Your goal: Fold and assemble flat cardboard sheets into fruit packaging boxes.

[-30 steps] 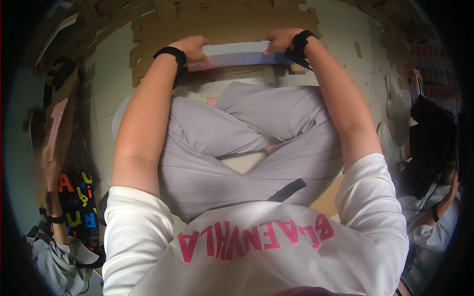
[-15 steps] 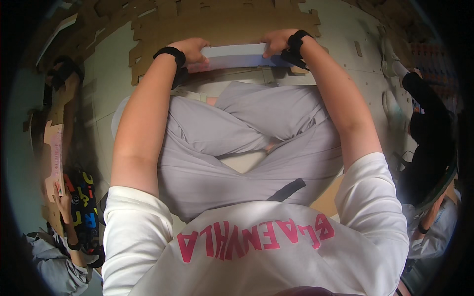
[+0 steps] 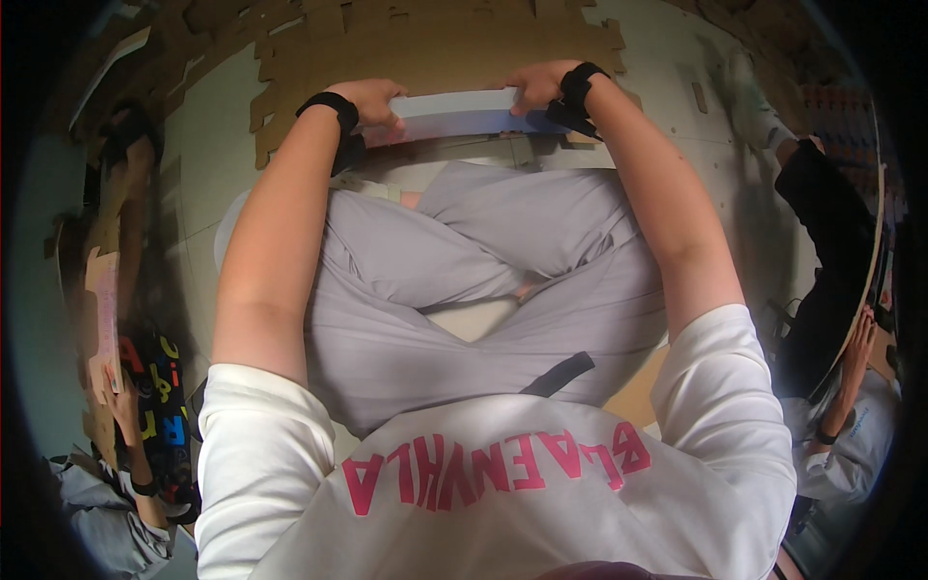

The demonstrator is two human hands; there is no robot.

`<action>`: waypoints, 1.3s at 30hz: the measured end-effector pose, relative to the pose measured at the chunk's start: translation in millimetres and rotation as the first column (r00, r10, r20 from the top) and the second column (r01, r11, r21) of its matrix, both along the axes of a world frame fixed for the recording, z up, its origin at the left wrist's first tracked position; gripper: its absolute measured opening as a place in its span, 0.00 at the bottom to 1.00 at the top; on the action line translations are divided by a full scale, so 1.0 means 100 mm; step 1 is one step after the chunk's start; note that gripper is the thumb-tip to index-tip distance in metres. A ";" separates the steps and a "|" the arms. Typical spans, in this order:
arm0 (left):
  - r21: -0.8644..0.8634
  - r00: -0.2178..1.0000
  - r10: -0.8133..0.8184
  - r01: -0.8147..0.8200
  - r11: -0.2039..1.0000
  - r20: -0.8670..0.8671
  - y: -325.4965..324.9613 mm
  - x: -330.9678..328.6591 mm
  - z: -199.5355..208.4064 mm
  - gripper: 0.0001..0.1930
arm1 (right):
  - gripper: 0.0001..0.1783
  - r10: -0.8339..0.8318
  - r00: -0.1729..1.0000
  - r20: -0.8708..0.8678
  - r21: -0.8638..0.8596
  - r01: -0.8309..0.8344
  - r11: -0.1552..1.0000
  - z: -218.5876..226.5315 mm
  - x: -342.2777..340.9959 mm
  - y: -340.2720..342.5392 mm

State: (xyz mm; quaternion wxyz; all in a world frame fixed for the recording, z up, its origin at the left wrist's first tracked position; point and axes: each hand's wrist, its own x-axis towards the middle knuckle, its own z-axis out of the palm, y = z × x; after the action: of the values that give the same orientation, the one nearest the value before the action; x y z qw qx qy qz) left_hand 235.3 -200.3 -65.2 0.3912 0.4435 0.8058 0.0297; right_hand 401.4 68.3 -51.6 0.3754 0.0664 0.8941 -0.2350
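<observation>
A long, shallow box (image 3: 454,104) with a pale top edge and a pink-to-blue printed side stands on the floor beyond my crossed legs. Its left end is in my left hand (image 3: 372,102), the thumb and fingers bent over the edge. At the opposite end, my right hand (image 3: 537,85) grips the same rim, thumb on the near side. Black bands circle both wrists. I cannot see inside the box or its underside.
A flat brown cardboard sheet (image 3: 425,53) with notched edges lies just beyond the box. To the left, a person holds a printed cardboard piece (image 3: 102,300). At right, another person's hand (image 3: 855,348) rests against a board, with their leg (image 3: 817,203) stretched forward.
My hands and the box have hardly moved. The right-hand person's leg and board have shifted, and the left-hand person's cardboard piece has moved slightly.
</observation>
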 end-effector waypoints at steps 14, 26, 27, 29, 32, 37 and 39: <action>-0.058 0.999 -0.049 0.051 0.997 0.023 0.04 -0.01 0.02 0.34 | 0.36 0.014 0.997 -0.082 -0.086 -0.021 0.996 -0.07 0.00 0.03; -0.059 0.999 -0.026 0.027 0.998 0.026 -0.02 -0.02 -0.16 0.34 | 0.35 0.043 0.995 -0.092 -0.066 -0.049 0.997 -0.03 -0.03 -0.03; -0.065 0.999 -0.018 0.021 0.998 0.046 -0.02 -0.02 -0.17 0.34 | 0.34 0.033 0.995 -0.091 -0.068 -0.039 0.997 -0.06 -0.03 -0.02; -0.051 0.997 -0.029 0.033 0.998 0.074 -0.01 -0.01 -0.14 0.34 | 0.34 0.019 0.995 -0.096 -0.089 -0.028 0.996 -0.12 -0.04 0.01; 0.011 1.000 0.013 -0.013 1.000 0.005 -0.02 -0.01 -0.03 0.35 | 0.38 0.073 0.964 -0.254 0.005 -0.074 0.997 -0.16 -0.04 0.11; 0.185 0.793 0.393 -0.347 0.920 -0.465 -0.08 -0.08 0.09 0.42 | 0.53 -0.188 0.889 -0.418 0.368 0.355 0.860 -0.17 -0.05 0.35; 0.238 0.648 0.455 -0.398 0.886 -0.611 -0.11 -0.09 0.02 0.46 | 0.56 -0.166 0.815 -0.555 0.575 0.520 0.632 -0.23 -0.05 0.42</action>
State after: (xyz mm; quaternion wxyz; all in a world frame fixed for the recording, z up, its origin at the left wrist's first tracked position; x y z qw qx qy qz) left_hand 226.2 -211.2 -63.5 0.0495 0.2390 0.9698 -0.0023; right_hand 396.6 110.2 -74.1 0.0490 0.3221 0.9443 0.0468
